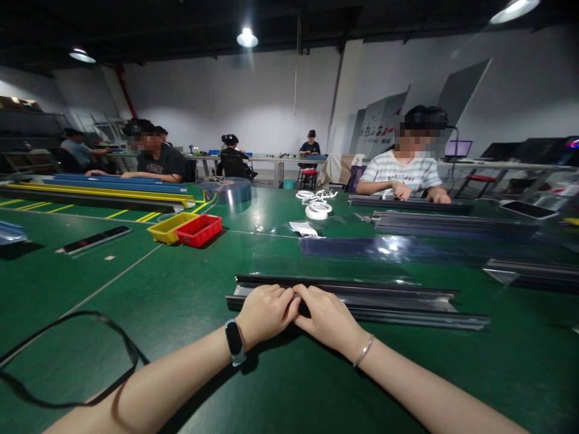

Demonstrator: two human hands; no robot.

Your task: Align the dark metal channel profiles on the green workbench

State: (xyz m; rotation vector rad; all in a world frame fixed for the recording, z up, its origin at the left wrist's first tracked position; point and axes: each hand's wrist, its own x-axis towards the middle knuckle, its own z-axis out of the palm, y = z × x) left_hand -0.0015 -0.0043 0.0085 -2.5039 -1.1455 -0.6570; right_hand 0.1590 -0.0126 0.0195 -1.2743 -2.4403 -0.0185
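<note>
- One camera, worn on the head, looks forward and down.
- The left hand (266,310) and right hand (326,316) are near it, low in the middle.
- It sees the green table (181,313) from above, at a slant.
- The wide view goes up to the back wall (203,96) and ceiling lamps (247,38).
- The far left is dark, so it is hard to tell much there.

We curl our left hand (268,310) and right hand (324,316) together at the dark rail (389,299); a yellow bin (163,234) and red bin (207,234) sit beyond them, to their left.
</note>
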